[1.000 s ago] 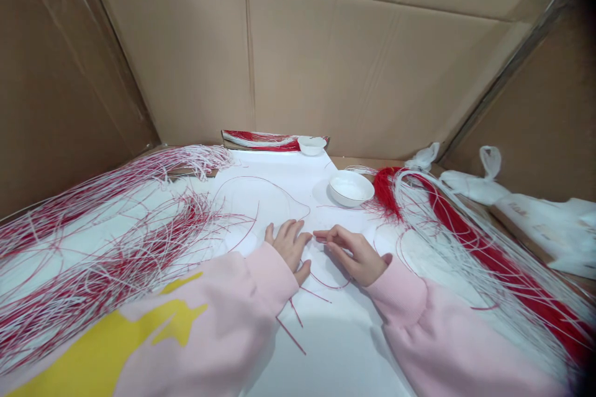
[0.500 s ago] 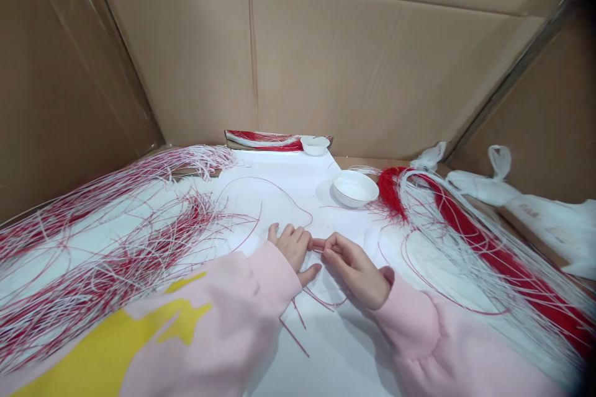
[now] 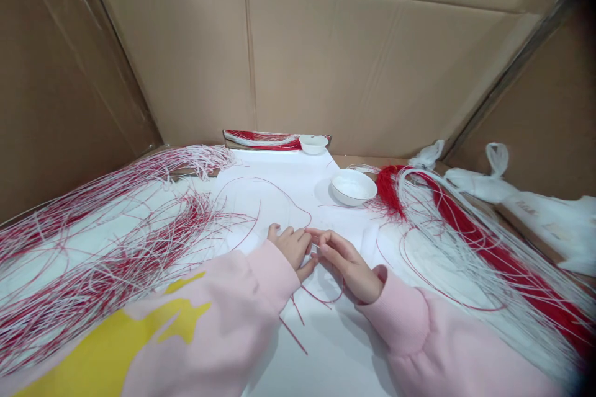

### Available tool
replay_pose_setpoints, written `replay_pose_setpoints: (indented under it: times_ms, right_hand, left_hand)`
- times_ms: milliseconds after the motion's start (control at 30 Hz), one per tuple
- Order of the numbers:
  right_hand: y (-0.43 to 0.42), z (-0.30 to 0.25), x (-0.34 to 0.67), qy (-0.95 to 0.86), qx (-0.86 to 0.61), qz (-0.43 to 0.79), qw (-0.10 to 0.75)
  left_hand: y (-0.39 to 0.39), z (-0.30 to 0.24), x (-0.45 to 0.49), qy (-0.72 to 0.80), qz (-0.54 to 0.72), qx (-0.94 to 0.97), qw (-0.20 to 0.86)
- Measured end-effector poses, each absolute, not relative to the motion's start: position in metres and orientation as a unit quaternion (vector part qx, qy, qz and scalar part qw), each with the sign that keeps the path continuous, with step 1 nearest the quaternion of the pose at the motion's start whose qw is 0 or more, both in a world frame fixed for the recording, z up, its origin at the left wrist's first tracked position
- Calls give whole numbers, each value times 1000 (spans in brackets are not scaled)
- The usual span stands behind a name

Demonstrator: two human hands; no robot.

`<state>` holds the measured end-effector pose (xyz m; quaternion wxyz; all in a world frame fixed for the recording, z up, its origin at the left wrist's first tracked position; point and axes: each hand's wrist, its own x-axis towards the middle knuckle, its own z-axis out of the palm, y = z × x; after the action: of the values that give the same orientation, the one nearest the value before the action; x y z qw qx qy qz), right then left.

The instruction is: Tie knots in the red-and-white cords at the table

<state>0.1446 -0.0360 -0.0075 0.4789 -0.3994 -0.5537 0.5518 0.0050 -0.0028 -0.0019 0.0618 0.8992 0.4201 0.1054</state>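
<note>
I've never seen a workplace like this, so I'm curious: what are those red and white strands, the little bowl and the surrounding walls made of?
The strands look like thin, stiff cord or coated paper, matte; they hold springy curves rather than flopping. The bowl seems glazed ceramic or plastic: smooth, glossy white. The walls are plain brown cardboard, with creases and taped seams.

Two pale pink sleeves with gathered cuffs, yellow printed shape on left sleeve (image 3: 139,329)
</note>
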Motion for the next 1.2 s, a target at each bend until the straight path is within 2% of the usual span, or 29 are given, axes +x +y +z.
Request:
replay_pose_setpoints:
  times_ms: [133, 300, 500, 833, 1200]
  right_hand:
    - [-35, -10, 145, -553, -398, 548, 486]
    - [-34, -13, 148, -575, -439, 471, 506]
    - [-36, -8, 148, -616, -473, 395, 491]
    - [-38, -5, 148, -636, -466, 384, 480]
    - [-39, -5, 148, -643, -453, 382, 485]
  left_hand:
    - [-1, -4, 6, 413, 98, 905, 38]
    - [2, -6, 9, 404, 61, 912, 28]
    - [4, -15, 13, 392, 27, 919, 31]
    - [-3, -9, 12, 432, -8, 902, 6]
    - [-6, -8, 13, 447, -37, 893, 38]
